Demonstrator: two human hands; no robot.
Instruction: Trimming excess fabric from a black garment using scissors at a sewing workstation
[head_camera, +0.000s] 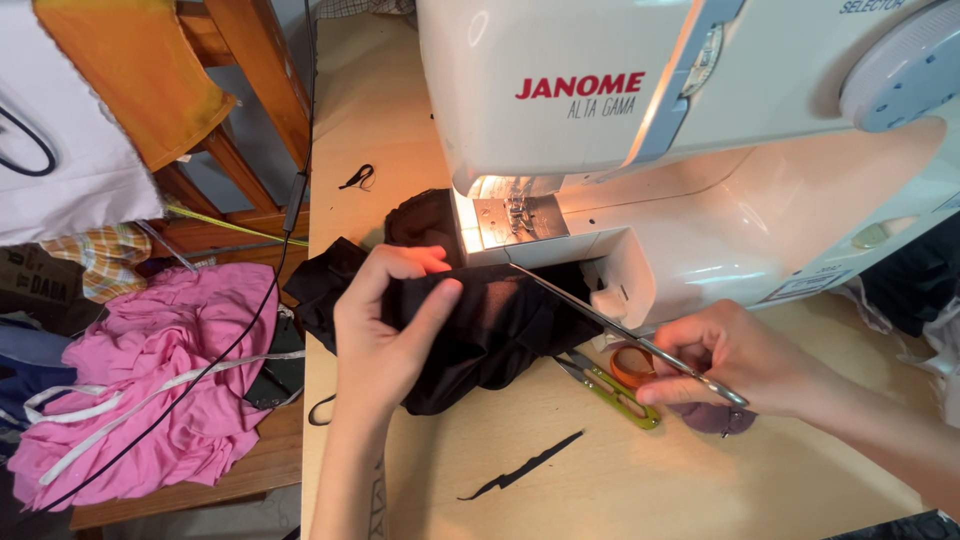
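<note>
Your left hand (385, 325) pinches the black fabric (490, 330) at the table's (600, 480) centre, while your right hand (735, 360), at four o'clock, grips long scissors (600, 318) whose handles it hides. At twelve o'clock the white sewing machine (640, 130) is cut off above; pink cloth (150, 370) lies at nine o'clock.

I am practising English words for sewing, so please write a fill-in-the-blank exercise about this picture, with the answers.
1. The left hand pinches a piece of ____ fabric.
2. The right hand holds long metal ____ against that fabric.
3. The white sewing machine stands on a ____ table.
4. The small thread snips have ____ handles.

Answers: black; scissors; wooden; green
</note>
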